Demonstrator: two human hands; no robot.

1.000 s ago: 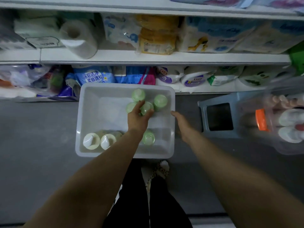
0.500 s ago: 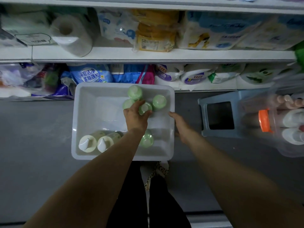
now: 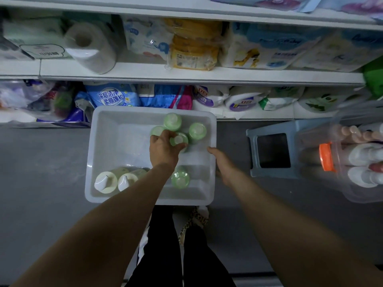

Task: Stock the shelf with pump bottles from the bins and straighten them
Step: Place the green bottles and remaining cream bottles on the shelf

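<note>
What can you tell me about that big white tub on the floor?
The white tub is a rectangular bin of translucent plastic with rounded corners, sitting flat on the grey floor before the shelves. Green bottles and two cream pump bottles stand inside. The left hand grips one green bottle; the right hand rests on its right rim.

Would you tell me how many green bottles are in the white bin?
5: four clustered at the far right, one near the front. The arm may hide more.
</note>
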